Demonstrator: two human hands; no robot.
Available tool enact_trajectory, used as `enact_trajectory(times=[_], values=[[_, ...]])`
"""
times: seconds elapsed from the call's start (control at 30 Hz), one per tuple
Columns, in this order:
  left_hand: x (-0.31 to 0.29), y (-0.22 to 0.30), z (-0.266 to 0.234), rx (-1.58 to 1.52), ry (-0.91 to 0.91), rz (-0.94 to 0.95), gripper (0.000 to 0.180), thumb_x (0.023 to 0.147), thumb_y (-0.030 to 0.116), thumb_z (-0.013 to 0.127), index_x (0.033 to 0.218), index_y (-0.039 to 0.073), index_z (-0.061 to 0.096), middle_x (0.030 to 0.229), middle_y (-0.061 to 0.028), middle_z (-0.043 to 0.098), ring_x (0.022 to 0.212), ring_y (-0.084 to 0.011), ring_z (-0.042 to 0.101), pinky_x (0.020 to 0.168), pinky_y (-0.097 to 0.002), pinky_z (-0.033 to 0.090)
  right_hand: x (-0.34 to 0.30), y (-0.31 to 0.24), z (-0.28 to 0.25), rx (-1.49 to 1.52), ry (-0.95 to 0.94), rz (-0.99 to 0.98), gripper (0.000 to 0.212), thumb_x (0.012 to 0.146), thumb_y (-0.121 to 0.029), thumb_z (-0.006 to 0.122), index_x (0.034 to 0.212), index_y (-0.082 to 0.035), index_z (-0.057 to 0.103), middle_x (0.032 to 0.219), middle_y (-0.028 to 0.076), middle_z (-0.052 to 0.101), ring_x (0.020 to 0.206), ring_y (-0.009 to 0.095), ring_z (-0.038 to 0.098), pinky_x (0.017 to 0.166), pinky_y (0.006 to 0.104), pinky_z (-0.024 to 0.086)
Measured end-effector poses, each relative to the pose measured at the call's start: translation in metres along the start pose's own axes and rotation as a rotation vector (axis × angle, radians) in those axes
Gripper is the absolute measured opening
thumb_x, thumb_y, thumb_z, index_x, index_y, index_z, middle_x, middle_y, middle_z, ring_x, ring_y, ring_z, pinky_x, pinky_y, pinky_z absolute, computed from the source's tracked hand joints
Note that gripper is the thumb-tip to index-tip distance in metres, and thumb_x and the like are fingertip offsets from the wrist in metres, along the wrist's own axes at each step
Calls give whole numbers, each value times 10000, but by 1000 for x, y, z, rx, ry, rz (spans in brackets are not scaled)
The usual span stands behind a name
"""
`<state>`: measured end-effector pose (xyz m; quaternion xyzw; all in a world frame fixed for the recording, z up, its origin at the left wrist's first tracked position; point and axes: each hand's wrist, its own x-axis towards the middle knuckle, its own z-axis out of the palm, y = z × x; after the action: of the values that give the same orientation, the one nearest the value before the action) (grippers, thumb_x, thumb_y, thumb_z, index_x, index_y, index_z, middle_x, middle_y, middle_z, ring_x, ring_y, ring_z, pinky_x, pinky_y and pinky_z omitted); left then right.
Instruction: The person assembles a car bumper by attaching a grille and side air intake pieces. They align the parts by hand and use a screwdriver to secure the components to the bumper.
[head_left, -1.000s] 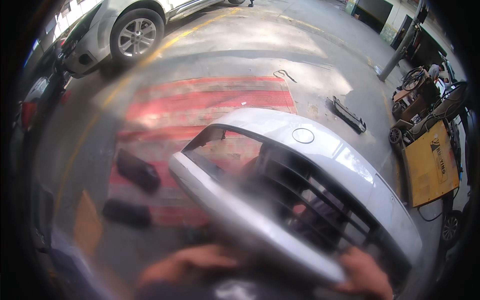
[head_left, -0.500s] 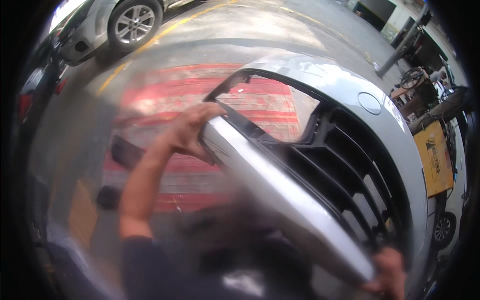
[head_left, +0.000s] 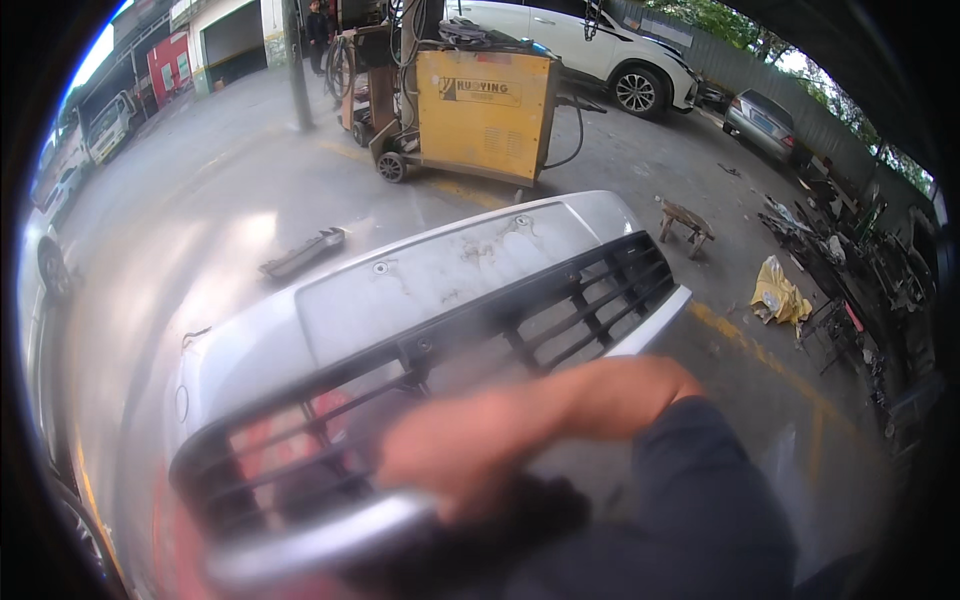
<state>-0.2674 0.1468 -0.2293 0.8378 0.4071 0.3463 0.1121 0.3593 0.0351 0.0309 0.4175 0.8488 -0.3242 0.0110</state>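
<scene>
From here I can't find the left hand. The silver bumper spans left to centre-right, black grille nearer me; over it the right hand blurs, grip unreadable, so I'd steady both ends against flexing.

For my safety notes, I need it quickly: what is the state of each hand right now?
Left hand: not in view.
Right hand: at the car bumper, too blurred to tell open or closed.

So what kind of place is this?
It looks like a car repair yard: there's a loose bumper, a yellow machine on wheels, and a white car parked behind it.
</scene>
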Motion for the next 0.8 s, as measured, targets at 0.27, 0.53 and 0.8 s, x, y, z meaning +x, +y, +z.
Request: enact_trajectory(times=[0.27,0.53,0.8], values=[[-32,28,77,-18,151,-127,1172,500,418,1044,1461,-20,538,1336,-180,654,1247,-346,636,1060,-475,523,-5,-2,-34,-103,-30,-91,345,712,-169,809,989,33,769,964,233,744,966,392,729,836,464,594],[71,59,118,-98,288,-235,1338,355,669,987,1401,-46,557,1276,-168,648,1226,-341,629,1095,-472,478,-8,66,-138,-213,-112,238,610,703,-205,930,1254,-14,751,1087,178,787,1008,287,756,911,384,585],[309,93,168,225,15,-57,1118,352,489,1049,1264,45,580,1150,-161,629,1100,-393,614,968,-490,505,-18,203,-166,-52,32,720,551,643,-102,917,1171,-25,781,1002,109,789,934,224,744,827,378,585]])
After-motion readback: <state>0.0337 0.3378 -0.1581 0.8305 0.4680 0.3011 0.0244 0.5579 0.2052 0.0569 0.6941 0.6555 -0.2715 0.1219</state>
